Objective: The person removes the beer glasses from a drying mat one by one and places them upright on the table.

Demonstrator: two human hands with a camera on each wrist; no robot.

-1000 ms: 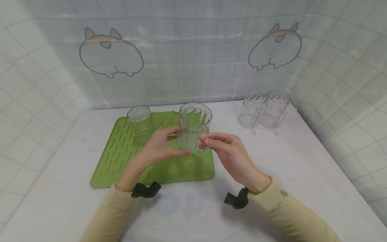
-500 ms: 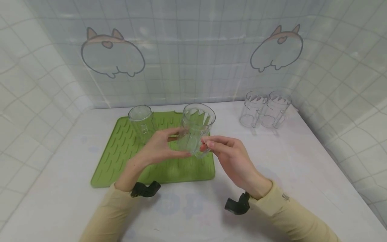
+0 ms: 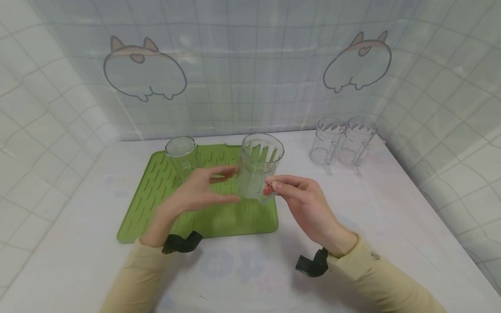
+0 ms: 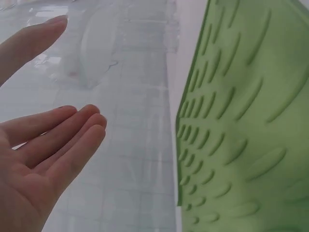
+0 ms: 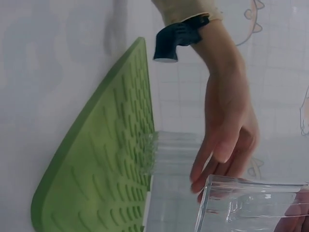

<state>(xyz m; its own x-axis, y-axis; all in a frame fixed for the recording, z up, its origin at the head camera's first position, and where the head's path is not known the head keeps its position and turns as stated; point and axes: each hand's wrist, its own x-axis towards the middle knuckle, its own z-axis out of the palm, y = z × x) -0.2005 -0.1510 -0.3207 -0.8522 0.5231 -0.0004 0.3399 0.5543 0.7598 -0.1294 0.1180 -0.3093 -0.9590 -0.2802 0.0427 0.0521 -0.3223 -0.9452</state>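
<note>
A clear glass mug (image 3: 256, 167) hangs upright over the right part of a green ridged drying mat (image 3: 156, 217). My right hand (image 3: 303, 198) pinches its handle between thumb and fingers. In the right wrist view the mug's base (image 5: 217, 205) is apart from the mat. My left hand (image 3: 199, 187) is just left of the mug, thumb and fingers spread, with a small gap to the glass. Its fingers (image 4: 72, 145) look straight and hold nothing in the left wrist view. Another glass mug (image 3: 182, 152) stands on the mat's back left, partly behind my left hand.
Two more glass mugs (image 3: 326, 143) stand side by side at the back right of the white table (image 3: 375, 204). A tiled-pattern wall covering (image 3: 254, 87) borders the table at the back and both sides.
The held mug has shifted slightly right with my right hand. My left hand, which held the mug's side earlier, has let go and drawn back to the left.
</note>
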